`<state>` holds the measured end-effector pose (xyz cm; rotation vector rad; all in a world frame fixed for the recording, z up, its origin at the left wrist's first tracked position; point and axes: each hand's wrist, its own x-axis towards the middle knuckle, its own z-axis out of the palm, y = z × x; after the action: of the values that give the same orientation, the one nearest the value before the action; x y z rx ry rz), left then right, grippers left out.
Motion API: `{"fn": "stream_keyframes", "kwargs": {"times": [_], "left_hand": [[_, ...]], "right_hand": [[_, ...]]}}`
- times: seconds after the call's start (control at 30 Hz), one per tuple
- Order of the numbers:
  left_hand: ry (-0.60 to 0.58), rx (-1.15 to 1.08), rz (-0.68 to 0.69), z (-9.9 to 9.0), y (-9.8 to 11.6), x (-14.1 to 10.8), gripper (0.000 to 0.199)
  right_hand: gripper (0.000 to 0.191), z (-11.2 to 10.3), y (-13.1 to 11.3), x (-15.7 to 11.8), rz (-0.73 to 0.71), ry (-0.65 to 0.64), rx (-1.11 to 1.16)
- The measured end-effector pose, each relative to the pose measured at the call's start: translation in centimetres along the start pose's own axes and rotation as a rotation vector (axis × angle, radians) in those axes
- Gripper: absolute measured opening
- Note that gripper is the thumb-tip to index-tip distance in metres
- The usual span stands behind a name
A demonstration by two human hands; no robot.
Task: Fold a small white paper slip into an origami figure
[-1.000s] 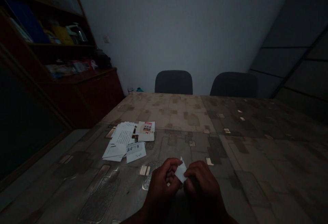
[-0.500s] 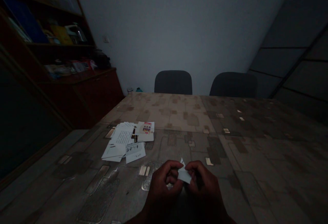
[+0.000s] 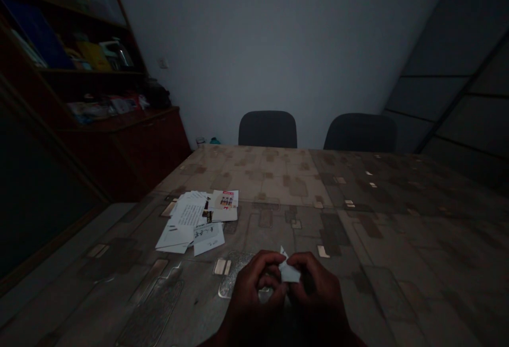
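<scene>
A small folded piece of white paper [image 3: 290, 273] is held between my two hands, low in the middle of the view. Its pointed tip sticks up past the fingertips. My left hand [image 3: 260, 283] is closed, with thumb and forefinger at the paper's left edge. My right hand [image 3: 316, 283] pinches it from the right; part of the paper is hidden behind those fingers. Further forward and to the left, a loose pile of printed white papers [image 3: 191, 212] lies on the table. A card with a red-topped picture [image 3: 226, 201] rests at the pile's right side.
The table [image 3: 274, 177] has a patterned cover with shiny patches. Two dark chairs [image 3: 268, 130] stand at its far side against a pale wall. On the left is a red-brown cabinet [image 3: 155, 145] with filled shelves. The room is dim.
The folded paper has tilted slightly between my fingers, its lower edge now nearly level. Both hands keep hold of it. The view has shifted a little; the paper pile lies unchanged.
</scene>
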<state>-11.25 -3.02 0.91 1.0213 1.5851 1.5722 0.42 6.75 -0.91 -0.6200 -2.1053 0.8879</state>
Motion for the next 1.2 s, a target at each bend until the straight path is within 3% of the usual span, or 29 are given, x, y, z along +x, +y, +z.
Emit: {"fn": "stream_keyframes", "kwargs": {"times": [0.1, 0.2, 0.33, 0.47, 0.6, 0.73, 1.03, 1.2], "left_hand": [[0.035, 0.025, -0.030, 0.1, -0.1, 0.2, 0.029], [0.019, 0.001, -0.053, 0.2, -0.3, 0.4, 0.030], [0.017, -0.008, -0.056, 0.4, -0.4, 0.3, 0.033], [0.022, -0.019, -0.068, 0.5, -0.2, 0.1, 0.033], [0.006, -0.084, -0.079, 0.3, 0.2, 0.2, 0.031], [-0.018, -0.178, -0.130, -0.1, 0.2, 0.4, 0.033], [-0.109, -0.247, -0.111, -0.8, -2.2, 0.5, 0.035], [-0.093, -0.288, -0.124, -0.6, -1.7, 0.5, 0.031]], "right_hand": [[0.025, -0.3, 0.0, 0.6, -0.190, 0.001, -0.067], [0.022, -0.5, -0.3, 1.2, -0.375, 0.082, -0.135], [0.023, -0.3, -0.5, 1.3, -0.488, 0.128, -0.176], [0.021, 0.0, -0.2, 0.9, -0.394, 0.132, -0.105], [0.025, -0.1, 0.0, 0.2, -0.182, 0.037, -0.031], [0.019, -0.3, -0.2, -0.2, -0.010, 0.035, 0.007], [0.012, -0.5, -0.8, -0.2, 0.070, 0.035, -0.003], [0.010, -0.5, -0.8, -0.3, 0.027, 0.042, -0.012]]}}
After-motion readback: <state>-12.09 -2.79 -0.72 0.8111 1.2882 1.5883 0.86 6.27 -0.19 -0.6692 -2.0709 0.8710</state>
